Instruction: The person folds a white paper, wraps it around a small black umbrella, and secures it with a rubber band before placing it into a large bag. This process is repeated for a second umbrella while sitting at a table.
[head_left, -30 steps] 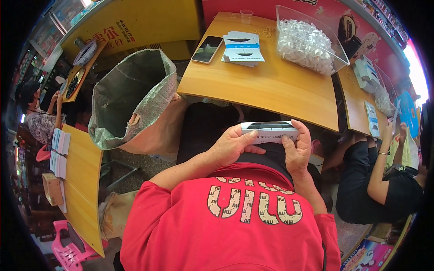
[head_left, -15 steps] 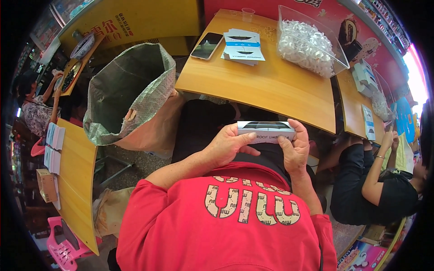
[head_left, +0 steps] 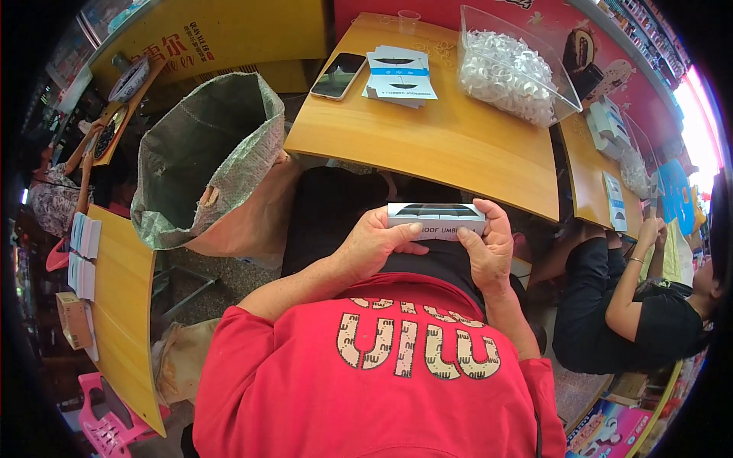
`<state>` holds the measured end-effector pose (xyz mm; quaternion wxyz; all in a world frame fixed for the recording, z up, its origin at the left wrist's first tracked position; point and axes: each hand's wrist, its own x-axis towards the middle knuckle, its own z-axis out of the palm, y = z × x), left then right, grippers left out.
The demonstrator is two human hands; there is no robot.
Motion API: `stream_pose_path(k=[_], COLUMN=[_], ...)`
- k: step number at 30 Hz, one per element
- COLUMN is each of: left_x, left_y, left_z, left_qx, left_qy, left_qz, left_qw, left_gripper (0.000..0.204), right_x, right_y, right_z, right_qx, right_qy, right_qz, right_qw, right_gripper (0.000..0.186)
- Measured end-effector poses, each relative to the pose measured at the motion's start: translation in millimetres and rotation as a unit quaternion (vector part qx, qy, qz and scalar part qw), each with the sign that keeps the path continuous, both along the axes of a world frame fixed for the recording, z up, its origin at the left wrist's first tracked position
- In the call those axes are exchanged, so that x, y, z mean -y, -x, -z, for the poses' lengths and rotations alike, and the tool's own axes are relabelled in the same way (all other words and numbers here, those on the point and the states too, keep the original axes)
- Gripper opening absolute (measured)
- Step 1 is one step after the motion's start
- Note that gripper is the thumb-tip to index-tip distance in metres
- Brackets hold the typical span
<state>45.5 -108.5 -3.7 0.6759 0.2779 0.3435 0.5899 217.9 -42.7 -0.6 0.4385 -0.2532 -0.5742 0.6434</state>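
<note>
Over my lap I hold a slim white umbrella box (head_left: 437, 217) level, with a black umbrella picture and lettering on it. My left hand (head_left: 372, 244) closes on its left end, thumb along the near face. On the right end, my right hand (head_left: 491, 250) grips with its thumb in front and fingers at the top corner. Beyond it, on the wooden table (head_left: 427, 145), lies a stack of flat printed umbrella sheets (head_left: 401, 85) with a blue band. A dark-screened phone (head_left: 339, 76) rests left of that stack.
A clear bin (head_left: 566, 107) of white curled pieces stands at the table's right, near loose rubber bands (head_left: 441, 53) and a clear cup (head_left: 408, 23). An open woven sack (head_left: 252, 164) stands to the left. Another person (head_left: 641, 305) sits at the right; someone else (head_left: 57, 191) is far left.
The surroundings have shifted slightly left in view. Both hands keep the same grip on the umbrella box, its near face tipped a little differently.
</note>
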Motion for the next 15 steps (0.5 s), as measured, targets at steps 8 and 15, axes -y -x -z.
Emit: stream_pose_path(k=[8, 15], left_x=[-0.3, -0.9], left_y=[0.3, -0.7], left_z=[-2.7, -4.2], left_qx=[0.006, -0.006], left_qy=[0.005, 0.007], left_qz=[0.004, 0.008], left_qw=[1.0, 1.0], left_gripper=[0.024, 0.019], right_x=[-0.5, -1.6], right_y=[-1.4, -3.0], right_z=[-2.2, -2.9], right_qx=[0.013, 0.028], right_qy=[0.003, -0.002], right_qz=[0.011, 0.015], right_qw=[1.0, 0.999], right_gripper=[0.039, 0.038])
